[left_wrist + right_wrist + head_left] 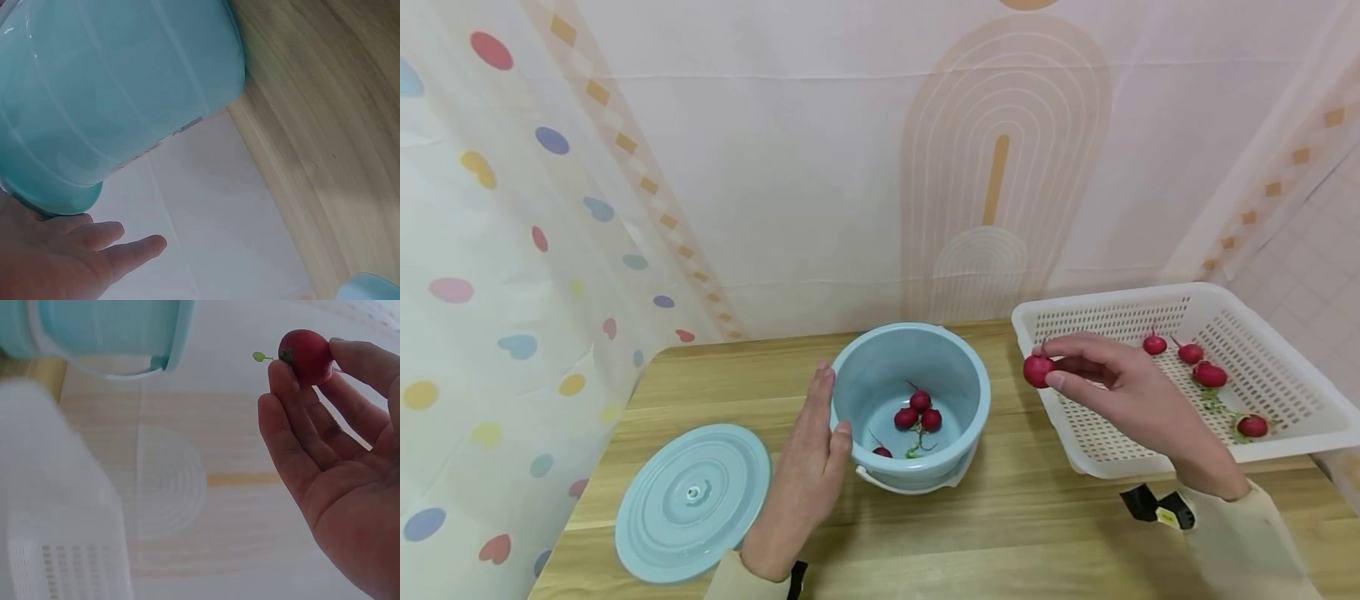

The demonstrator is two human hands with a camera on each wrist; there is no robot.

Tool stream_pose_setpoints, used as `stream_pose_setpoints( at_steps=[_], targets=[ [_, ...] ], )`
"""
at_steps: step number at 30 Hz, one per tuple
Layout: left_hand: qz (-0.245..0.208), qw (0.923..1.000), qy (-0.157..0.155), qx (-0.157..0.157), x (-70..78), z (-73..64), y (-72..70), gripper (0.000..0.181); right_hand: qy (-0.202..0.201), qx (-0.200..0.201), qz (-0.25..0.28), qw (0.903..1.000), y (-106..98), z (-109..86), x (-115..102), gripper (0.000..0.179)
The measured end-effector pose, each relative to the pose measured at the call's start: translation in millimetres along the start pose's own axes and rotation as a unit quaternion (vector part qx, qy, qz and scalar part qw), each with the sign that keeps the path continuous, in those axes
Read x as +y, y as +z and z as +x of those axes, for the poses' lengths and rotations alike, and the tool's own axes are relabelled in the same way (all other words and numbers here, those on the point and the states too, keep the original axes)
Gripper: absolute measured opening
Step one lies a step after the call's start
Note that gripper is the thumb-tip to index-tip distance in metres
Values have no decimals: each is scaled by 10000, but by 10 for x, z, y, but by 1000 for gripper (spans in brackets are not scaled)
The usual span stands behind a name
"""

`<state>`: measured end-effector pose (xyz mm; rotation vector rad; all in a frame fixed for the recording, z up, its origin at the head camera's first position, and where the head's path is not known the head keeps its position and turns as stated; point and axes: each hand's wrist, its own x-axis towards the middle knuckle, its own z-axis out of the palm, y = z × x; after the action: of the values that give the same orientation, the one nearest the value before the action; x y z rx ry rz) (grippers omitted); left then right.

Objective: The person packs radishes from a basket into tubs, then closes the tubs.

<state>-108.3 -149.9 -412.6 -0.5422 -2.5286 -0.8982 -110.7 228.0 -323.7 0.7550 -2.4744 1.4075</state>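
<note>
Lid (693,503) left of bucket (917,354), basket (1277,367) right

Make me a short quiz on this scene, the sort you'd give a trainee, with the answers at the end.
1. How many round red radishes can be seen inside the round light-blue plastic bucket?
2. True or false: the round, flat light-blue plastic lid lies on the wood-grain table, off the bucket.
3. What do the fingers of the right hand pinch? A: the lid; B: a radish; C: the bucket's handle.

Key:
1. Four, one partly hidden by the rim.
2. True.
3. B, a single radish.
</note>
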Motion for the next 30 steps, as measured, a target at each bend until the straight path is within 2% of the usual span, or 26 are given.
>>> stream_pose_setpoints(
  at_steps=[8, 16, 20, 26, 30],
  targets=[
    [24, 10000, -47, -2, 15, 3, 9, 66, -170, 19, 248, 9995, 199, 83, -110, 30],
    [42, 10000, 56, 58, -1, -6, 27, 61, -543, -122, 397, 9977, 481, 216, -189, 30],
    [-3, 10000, -9, 5, 0, -4, 17, 61, -751, -271, 221, 9966, 666, 290, -213, 29],
    [-64, 10000, -35, -49, 10, 5, -3, 62, -1172, -550, -377, 9909, 883, 388, -233, 31],
    [-59, 9999, -68, -66, 10, 4, 3, 62, -1252, -781, -664, 9868, 979, 437, -220, 27]
  ],
)
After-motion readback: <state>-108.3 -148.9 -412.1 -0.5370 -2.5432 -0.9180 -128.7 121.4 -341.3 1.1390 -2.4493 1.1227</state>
